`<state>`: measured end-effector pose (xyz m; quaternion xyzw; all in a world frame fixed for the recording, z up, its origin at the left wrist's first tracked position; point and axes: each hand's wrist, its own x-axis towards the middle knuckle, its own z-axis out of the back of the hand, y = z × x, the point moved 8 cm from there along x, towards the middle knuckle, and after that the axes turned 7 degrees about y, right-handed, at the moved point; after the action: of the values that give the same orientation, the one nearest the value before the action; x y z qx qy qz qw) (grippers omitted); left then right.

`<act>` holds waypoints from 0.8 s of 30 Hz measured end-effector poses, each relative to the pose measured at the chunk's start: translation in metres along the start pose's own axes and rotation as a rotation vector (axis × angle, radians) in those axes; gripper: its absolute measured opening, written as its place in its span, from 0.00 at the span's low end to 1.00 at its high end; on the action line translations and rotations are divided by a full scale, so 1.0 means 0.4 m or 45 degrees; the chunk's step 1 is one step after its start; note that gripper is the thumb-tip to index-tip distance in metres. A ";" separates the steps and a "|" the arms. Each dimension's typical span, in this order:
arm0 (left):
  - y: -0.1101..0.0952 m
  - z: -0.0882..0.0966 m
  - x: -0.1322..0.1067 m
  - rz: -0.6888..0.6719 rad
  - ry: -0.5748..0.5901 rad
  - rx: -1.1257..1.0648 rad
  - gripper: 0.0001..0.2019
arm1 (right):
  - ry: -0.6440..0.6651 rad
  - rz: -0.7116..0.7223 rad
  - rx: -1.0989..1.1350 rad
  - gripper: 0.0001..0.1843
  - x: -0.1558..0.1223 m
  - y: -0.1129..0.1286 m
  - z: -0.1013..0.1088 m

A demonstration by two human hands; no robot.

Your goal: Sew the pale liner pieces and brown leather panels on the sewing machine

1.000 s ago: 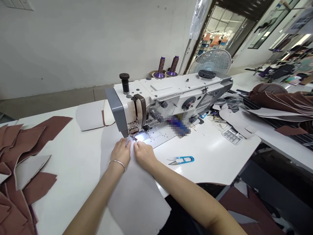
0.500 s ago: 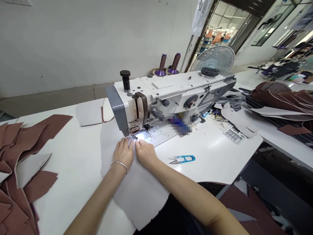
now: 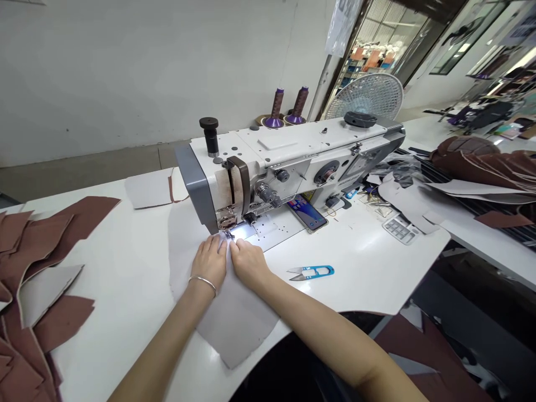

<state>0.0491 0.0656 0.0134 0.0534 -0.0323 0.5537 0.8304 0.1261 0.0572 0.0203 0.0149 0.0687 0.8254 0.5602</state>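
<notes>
Right now we're looking at a white flatbed sewing machine [image 3: 288, 159], and both hands are working right up at its presser foot [image 3: 228, 234]! The left hand [image 3: 208, 262], wearing a silver bangle [image 3: 203, 285], and the right hand [image 3: 250, 263] are pressing open and flat on a pale grey panel [image 3: 234, 318], with neither one clenching or pinching. That panel is lying on the white table [image 3: 109, 335], running under the foot and spreading toward the person. It's looking light and limp yet fairly thick, probably leather or leatherette, though the exact material is hard to tell from here. It's bending easily and seems to be rising in a slight ridge between the hands, so flat palms close to the foot are looking like the safest hold. Stacks of maroon-and-grey cut pieces [image 3: 37, 262] are sitting off to the left, while blue-handled thread snips [image 3: 310, 272] are lying just beyond the right hand
</notes>
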 end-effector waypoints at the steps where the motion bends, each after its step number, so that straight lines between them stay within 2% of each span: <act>1: 0.002 -0.002 0.002 0.001 0.006 0.003 0.19 | -0.001 0.000 0.001 0.10 0.000 -0.001 0.002; 6: -0.008 0.005 -0.004 -0.008 -0.036 0.002 0.19 | 0.017 -0.042 0.006 0.10 -0.001 -0.005 0.005; 9: -0.018 0.010 -0.008 -0.022 -0.064 -0.019 0.20 | 0.008 -0.166 0.014 0.11 -0.004 -0.022 0.006; 12: -0.016 0.004 -0.005 -0.012 -0.017 -0.010 0.21 | -0.009 -0.257 0.032 0.11 -0.009 -0.037 0.006; 19: 0.019 -0.022 0.017 0.040 0.089 -0.069 0.23 | -0.003 -0.248 0.114 0.10 -0.013 -0.049 0.013; 24: 0.009 -0.018 0.014 -0.038 0.067 -0.016 0.22 | -0.035 -0.291 0.239 0.11 -0.014 -0.064 0.023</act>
<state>0.0478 0.0731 0.0071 0.0340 -0.0132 0.5423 0.8394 0.1527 0.0622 0.0266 0.0706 0.1392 0.7459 0.6475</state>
